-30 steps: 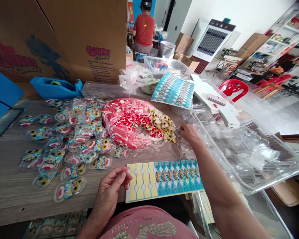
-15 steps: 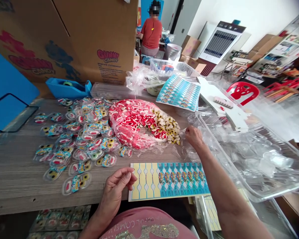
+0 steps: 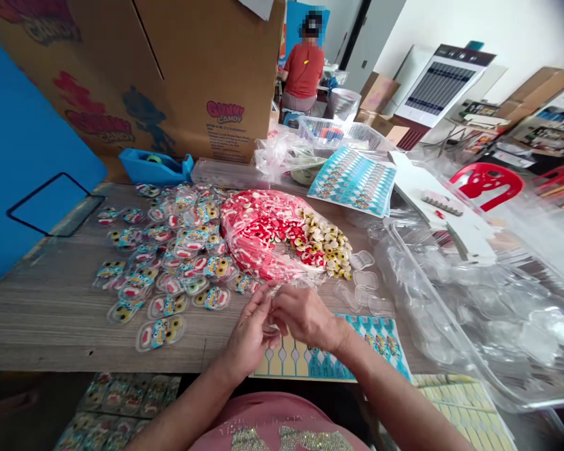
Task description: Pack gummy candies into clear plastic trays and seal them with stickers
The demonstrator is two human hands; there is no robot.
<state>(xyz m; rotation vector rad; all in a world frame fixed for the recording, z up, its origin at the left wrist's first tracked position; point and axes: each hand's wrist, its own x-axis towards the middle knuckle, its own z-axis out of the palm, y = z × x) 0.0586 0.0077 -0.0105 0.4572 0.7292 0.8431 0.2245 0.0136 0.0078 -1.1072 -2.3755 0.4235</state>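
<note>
My left hand [image 3: 250, 334] and my right hand [image 3: 301, 315] meet at the table's near edge, fingers pinched together on a small clear plastic case that barely shows between them. Under them lies a sticker sheet [image 3: 375, 343], part peeled to yellow backing, part still blue. Just beyond is an open bag of red-and-white gummy candy [image 3: 258, 233] with yellow eye-shaped gummies [image 3: 326, 244] spilling at its right. To the left lie several sealed candy packs [image 3: 169, 263] with stickers. A few empty clear cases [image 3: 366, 282] lie to the right of my hands.
A clear bin of empty cases [image 3: 470, 294] stands at right. Behind are a big cardboard box [image 3: 169, 75], a blue tape dispenser [image 3: 155, 166] and more sticker sheets [image 3: 352, 178]. A person in a red shirt [image 3: 303, 72] sits far back. A red chair [image 3: 486, 181] is at right.
My right hand has come back from beside the gummy pile to my left hand, and both now pinch together over the sticker sheet. The view has shifted left.
</note>
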